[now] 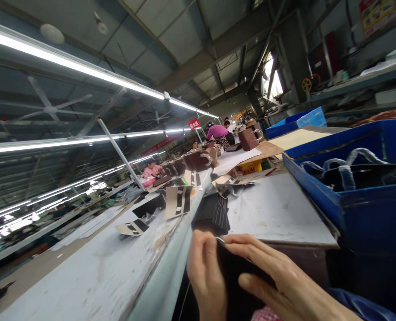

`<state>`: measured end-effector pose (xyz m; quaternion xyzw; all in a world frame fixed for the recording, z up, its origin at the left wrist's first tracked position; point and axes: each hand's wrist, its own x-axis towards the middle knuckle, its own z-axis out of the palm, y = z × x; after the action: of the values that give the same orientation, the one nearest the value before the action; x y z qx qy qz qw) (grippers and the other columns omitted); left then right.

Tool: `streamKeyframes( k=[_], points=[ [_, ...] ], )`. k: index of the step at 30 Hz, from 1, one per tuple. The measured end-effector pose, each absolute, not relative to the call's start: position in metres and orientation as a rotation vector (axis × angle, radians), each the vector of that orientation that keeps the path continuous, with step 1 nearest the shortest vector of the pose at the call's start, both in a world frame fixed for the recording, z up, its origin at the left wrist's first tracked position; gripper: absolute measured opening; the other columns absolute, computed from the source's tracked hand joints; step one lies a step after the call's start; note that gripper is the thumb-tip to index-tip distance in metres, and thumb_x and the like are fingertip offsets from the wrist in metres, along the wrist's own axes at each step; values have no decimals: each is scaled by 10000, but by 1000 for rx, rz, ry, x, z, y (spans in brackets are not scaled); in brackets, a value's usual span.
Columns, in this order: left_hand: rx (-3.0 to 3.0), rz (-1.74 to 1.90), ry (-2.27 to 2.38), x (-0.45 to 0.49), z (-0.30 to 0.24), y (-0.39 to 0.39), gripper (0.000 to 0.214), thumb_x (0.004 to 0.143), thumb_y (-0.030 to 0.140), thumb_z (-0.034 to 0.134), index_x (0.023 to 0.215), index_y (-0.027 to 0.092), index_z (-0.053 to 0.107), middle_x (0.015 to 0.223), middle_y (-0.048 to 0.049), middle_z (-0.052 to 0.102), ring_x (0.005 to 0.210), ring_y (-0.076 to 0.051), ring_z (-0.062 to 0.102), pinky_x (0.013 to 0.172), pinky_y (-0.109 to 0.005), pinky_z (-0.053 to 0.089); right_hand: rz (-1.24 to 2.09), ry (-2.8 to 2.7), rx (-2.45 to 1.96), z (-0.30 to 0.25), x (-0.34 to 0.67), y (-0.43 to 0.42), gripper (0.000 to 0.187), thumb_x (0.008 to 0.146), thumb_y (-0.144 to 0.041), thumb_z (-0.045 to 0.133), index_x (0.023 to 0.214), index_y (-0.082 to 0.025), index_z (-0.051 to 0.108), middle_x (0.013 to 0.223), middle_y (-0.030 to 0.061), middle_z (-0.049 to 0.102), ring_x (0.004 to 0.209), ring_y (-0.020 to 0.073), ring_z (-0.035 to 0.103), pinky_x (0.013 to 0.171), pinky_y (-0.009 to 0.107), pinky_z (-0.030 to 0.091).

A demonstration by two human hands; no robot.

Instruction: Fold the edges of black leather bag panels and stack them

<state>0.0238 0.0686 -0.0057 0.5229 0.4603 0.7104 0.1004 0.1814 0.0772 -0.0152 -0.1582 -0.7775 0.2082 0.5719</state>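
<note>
A black, leather-like piece (233, 278) is held in front of me, with a thin white strip at its top edge. My left hand (206, 272) grips its left side, fingers bent at the upper edge. Across its right side lies my right hand (278, 274), the fingers along the top edge and the thumb on the near face. The two hands are close together at the top, by the white strip. Just beyond them a fanned stack of black pieces (218, 211) lies on the table. What the lower part of the held piece looks like is hidden in shadow.
Beige-and-black panels (177, 200) lie on the white table (84, 267). To the right, a blue bin (374, 209) holds black bags with plastic-wrapped handles. Brown bags (196, 160) stand further down the line. A person in purple (219, 131) leans over the far tables.
</note>
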Motion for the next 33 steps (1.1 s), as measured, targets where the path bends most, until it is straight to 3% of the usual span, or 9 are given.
streamKeyframes(
  k=[3, 8, 13, 18, 20, 23, 26, 30, 33],
  points=[
    [1451, 2104, 1175, -1, 5, 70, 276, 927, 402, 595, 745, 195, 578, 714, 32, 511, 655, -83, 470, 660, -169, 407, 657, -1999, -334, -4, 203, 75, 388, 966, -321, 580, 1350, -370, 563, 1468, 29, 509, 1329, 186, 520, 1015, 243, 523],
    [1500, 1993, 640, 5, 23, 68, 437, 934, 430, 540, 608, 166, 417, 628, 16, 369, 664, -106, 434, 816, -242, 458, 863, -2011, -348, 16, 187, 96, 365, 967, -439, 560, 1243, -217, 647, 1485, 106, 466, 1338, 235, 500, 1098, 353, 458],
    [1446, 1957, 257, 24, 28, 72, 531, 910, 435, 551, 560, 153, 267, 538, 30, 229, 545, -92, 332, 706, -191, 453, 1198, -1956, -318, 10, 158, 111, 426, 863, -474, 704, 1160, -181, 616, 1161, 69, 661, 1105, 199, 619, 1006, 318, 475],
    [1308, 2023, 158, 20, 25, 74, 627, 864, 463, 606, 500, 147, 206, 466, 33, 192, 460, -87, 295, 578, -195, 450, 1399, -1948, -309, 8, 149, 108, 449, 761, -534, 773, 868, -147, 572, 868, 11, 599, 810, 127, 538, 730, 228, 447],
    [1282, 2005, 232, 15, 24, 68, 598, 803, 463, 700, 437, 161, 335, 435, 29, 318, 474, -81, 412, 605, -208, 486, 1502, -1946, -289, 12, 149, 104, 480, 762, -570, 753, 772, -140, 539, 754, -13, 523, 710, 101, 452, 648, 216, 385],
    [1215, 1979, 411, 7, 19, 45, 309, 891, 474, 619, 777, 215, 744, 745, -33, 699, 784, -140, 671, 781, -250, 552, 1443, -1955, -372, 16, 155, 100, 517, 811, -640, 666, 762, -146, 524, 684, -26, 447, 646, 89, 369, 571, 212, 294],
    [1034, 1906, 551, -3, 10, 15, 517, 971, 589, 375, 1118, 253, 739, 1179, -57, 721, 1056, -181, 680, 904, -284, 555, 1260, -1972, -484, 14, 165, 100, 534, 851, -677, 592, 758, -158, 505, 662, -23, 431, 620, 93, 360, 544, 217, 268],
    [1128, 1694, 754, -25, 3, -7, 469, 802, 524, 707, 1163, 226, 736, 1219, -94, 702, 1089, -222, 675, 936, -259, 537, 1104, -2019, -495, 6, 173, 104, 494, 908, -625, 549, 745, -162, 501, 677, -13, 453, 626, 98, 386, 557, 224, 291],
    [1288, 1577, 1026, -36, 8, -10, 440, 780, 448, 755, 1178, 262, 733, 1107, -73, 731, 984, -179, 690, 884, -206, 527, 1087, -2065, -504, 4, 174, 106, 480, 913, -615, 551, 759, -163, 513, 689, -12, 469, 639, 101, 393, 563, 220, 301]
  ],
)
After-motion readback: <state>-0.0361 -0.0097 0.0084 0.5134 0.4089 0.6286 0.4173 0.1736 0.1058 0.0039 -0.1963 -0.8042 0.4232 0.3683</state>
